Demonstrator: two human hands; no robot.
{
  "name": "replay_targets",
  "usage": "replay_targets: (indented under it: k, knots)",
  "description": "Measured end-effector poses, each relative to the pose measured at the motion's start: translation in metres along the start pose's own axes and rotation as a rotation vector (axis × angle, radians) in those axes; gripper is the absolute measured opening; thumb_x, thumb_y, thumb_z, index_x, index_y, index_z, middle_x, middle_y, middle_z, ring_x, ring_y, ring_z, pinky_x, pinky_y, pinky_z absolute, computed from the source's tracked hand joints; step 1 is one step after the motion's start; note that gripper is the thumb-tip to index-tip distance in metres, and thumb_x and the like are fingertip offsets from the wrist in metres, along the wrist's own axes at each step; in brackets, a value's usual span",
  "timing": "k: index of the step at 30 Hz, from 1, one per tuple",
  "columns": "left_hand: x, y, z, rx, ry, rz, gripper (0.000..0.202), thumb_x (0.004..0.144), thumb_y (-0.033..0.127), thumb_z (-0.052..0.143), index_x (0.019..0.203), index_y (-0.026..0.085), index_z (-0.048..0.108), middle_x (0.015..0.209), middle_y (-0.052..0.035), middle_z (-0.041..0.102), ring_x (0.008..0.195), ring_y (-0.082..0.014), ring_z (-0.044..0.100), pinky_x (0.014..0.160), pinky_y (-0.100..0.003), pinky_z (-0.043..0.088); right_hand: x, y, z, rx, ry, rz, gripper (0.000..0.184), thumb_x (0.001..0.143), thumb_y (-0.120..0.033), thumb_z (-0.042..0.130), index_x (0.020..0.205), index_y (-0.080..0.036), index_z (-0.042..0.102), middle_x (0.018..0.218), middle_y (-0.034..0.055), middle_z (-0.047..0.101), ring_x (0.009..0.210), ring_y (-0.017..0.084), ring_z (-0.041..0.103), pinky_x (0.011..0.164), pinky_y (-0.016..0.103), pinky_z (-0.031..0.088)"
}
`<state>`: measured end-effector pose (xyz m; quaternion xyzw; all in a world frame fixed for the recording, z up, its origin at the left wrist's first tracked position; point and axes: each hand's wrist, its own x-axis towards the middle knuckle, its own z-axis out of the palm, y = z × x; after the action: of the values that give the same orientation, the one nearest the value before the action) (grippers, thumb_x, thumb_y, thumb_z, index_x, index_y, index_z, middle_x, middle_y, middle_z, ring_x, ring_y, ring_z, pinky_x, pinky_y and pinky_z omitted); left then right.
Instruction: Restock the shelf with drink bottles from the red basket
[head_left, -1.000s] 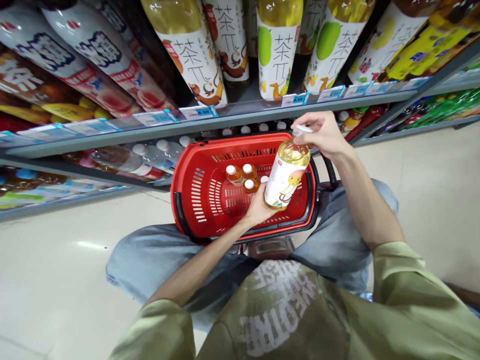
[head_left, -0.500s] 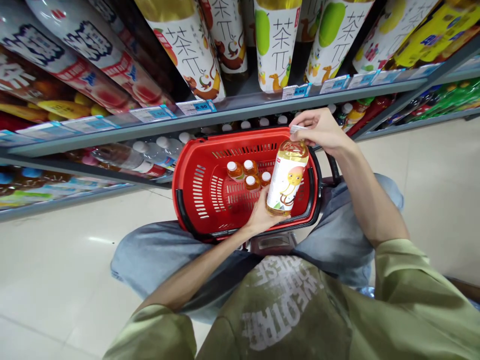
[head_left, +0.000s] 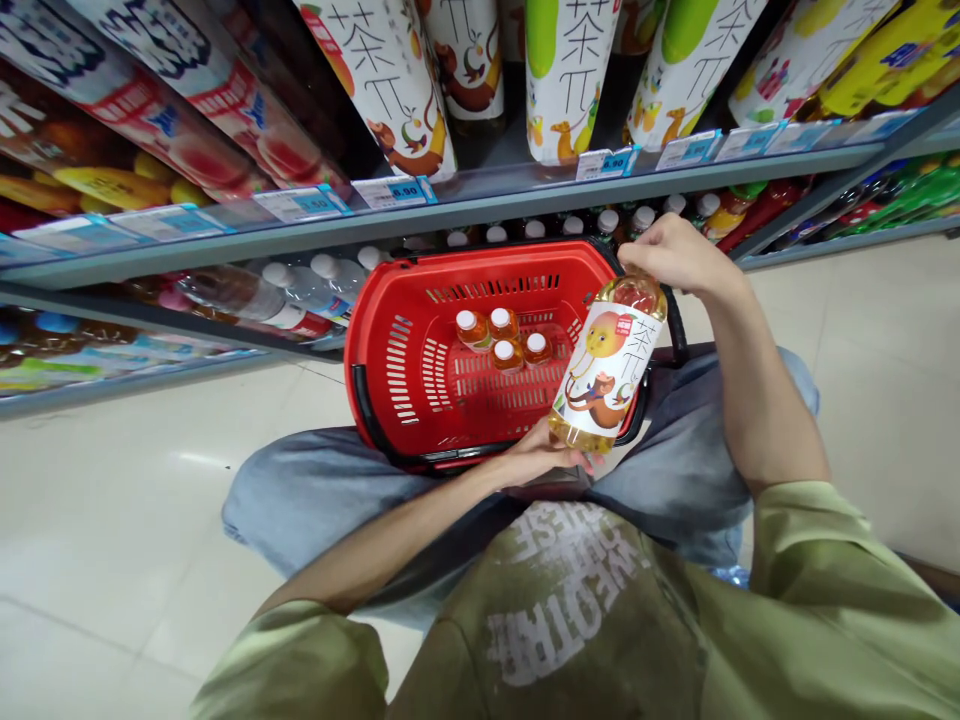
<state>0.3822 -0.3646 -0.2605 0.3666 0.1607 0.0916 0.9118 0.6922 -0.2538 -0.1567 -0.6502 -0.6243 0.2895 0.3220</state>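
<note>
A tall tea bottle [head_left: 609, 370] with a white cartoon label and yellow liquid is held tilted over the right rim of a red shopping basket [head_left: 390, 370]. My right hand [head_left: 675, 258] is closed around its cap end. My left hand [head_left: 544, 462] cups the bottle's base from below, fingers curled under it. Several small orange-filled bottles [head_left: 500, 338] with white caps stand upright in the basket's far part.
A grey shelf edge [head_left: 450, 215] with price tags runs across above the basket, with large tea bottles [head_left: 566, 70] on it. A lower shelf [head_left: 247, 300] holds more bottles. My knees in blue jeans [head_left: 300, 500] flank the basket; pale tiled floor [head_left: 112, 520] lies around.
The bottle has moved right and toward me and tilted further, its label turned to show more of the picture. My right hand now covers the cap. The view shifted slightly.
</note>
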Motion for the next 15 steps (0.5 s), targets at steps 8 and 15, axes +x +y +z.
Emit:
replay_targets:
  k: [8,15]
  knots:
    - [-0.019,-0.021,-0.002,-0.283,-0.208,-0.104,0.080,0.067,0.065,0.086,0.125,0.013,0.068,0.124,-0.0230,0.068,0.094,-0.0235,0.067,0.084,-0.038,0.051,0.005,0.003,0.014,-0.296,-0.333,0.186,0.037,0.081,-0.042,0.069,0.059,-0.019,0.050,0.058,0.0024,0.051,0.065,0.018,0.053,0.063,0.032,0.043]
    - [-0.015,-0.015,0.001,-0.337,-0.213,-0.144,0.095,0.062,0.080,0.079,0.128,0.013,0.069,0.126,-0.0219,0.067,0.099,-0.0270,0.066,0.081,-0.037,0.053,0.006,-0.001,0.016,-0.257,-0.307,0.114,0.036,0.082,-0.037,0.068,0.058,-0.019,0.048,0.058,0.0004,0.045,0.066,0.017,0.050,0.062,0.031,0.039]
